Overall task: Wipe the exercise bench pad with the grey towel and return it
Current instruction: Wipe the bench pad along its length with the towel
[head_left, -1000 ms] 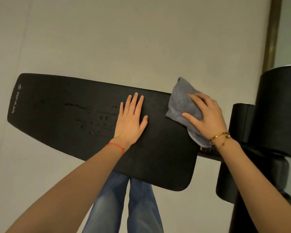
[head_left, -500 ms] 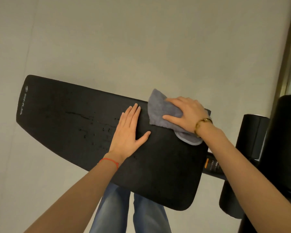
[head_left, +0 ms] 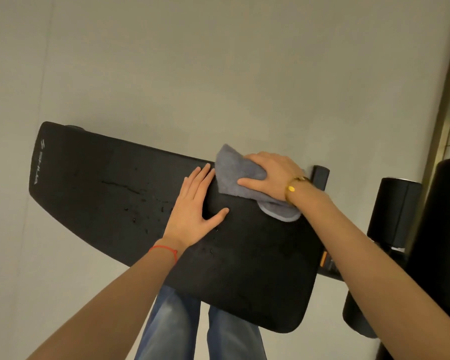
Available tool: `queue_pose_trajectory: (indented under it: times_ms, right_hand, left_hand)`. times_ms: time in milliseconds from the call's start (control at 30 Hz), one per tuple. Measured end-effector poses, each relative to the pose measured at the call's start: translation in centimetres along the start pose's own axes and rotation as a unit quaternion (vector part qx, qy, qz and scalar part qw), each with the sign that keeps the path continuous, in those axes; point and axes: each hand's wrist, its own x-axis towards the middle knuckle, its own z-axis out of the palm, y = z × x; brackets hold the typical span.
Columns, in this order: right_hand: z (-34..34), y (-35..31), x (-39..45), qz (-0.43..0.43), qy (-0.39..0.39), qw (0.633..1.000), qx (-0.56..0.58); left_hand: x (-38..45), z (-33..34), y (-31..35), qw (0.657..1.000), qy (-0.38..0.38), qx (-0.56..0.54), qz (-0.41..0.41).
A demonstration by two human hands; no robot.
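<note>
Nearest the camera, two legs in faded blue jeans (head_left: pixel 200 331) stand below the near edge of the bench pad (head_left: pixel 94 188), with both bare forearms reaching out over them. The pad is a long black slab with rounded corners and a fine matte grain, wide at the end below the hands and narrowing toward the far left end, where pale lettering runs across it.

The left hand (head_left: pixel 192 211) lies flat on the pad, fingers straight and together, thumb spread, holding nothing; a thin red string circles its wrist. Just left of this hand, small wet droplets and a thin dark streak glisten on the black surface.

Beyond and to the right, the right hand (head_left: pixel 270 178) presses down on the grey towel (head_left: pixel 234 172), fingers curled over it and thumb pinning its near edge, a gold bracelet at the wrist. The towel is soft, nappy cloth, bunched into loose folds; one corner peaks up past the fingertips at the pad's far edge, and a rounded hemmed flap trails out beneath the wrist. The left fingertips lie just beside the towel's left edge.

Right of the gripping hand stand black cylindrical rollers (head_left: pixel 392 211). Behind everything lies pale, smooth floor.
</note>
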Motion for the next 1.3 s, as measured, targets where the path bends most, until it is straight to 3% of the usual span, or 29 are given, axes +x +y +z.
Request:
queue_pose_trajectory:
  times_ms: [167, 333, 433, 533, 733, 900, 1133, 1300]
  right_hand:
    - [-0.4, 4.6, -9.6, 0.064, 0.125, 0.990, 0.007]
    - [-0.7, 2.8, -3.9, 0.112, 0.033, 0.992, 0.044]
    - [0.4, 2.3, -4.0, 0.139, 0.090, 0.986, 0.024]
    - [2.9, 2.6, -7.8, 0.199, 0.241, 0.949, -0.025]
    - [9.7, 0.6, -14.9, 0.338, 0.380, 0.830, 0.231]
    - [13.7, -2.9, -17.7, 0.407, 0.370, 0.815, 0.182]
    - [7.3, 0.6, -13.8, 0.362, 0.353, 0.838, 0.207]
    - [11.5, -1.0, -16.6, 0.356, 0.385, 0.820, 0.231]
  left_hand:
    - [0.1, 0.6, 0.3, 0.999, 0.004, -0.028, -0.029]
    - [0.2, 0.8, 0.1, 1.000, -0.004, -0.014, -0.023]
    - [-0.1, 0.8, 0.4, 0.999, -0.006, 0.017, -0.029]
    - [-0.4, 0.7, 1.4, 0.999, -0.002, 0.050, -0.020]
    - [0.2, 1.3, 3.9, 0.988, -0.053, 0.095, 0.112]
    - [0.2, 2.6, 5.9, 0.970, -0.101, 0.141, 0.170]
    - [-0.1, 3.1, 5.9, 0.967, -0.096, 0.171, 0.165]
    - [-0.2, 3.3, 5.8, 0.963, -0.094, 0.193, 0.164]
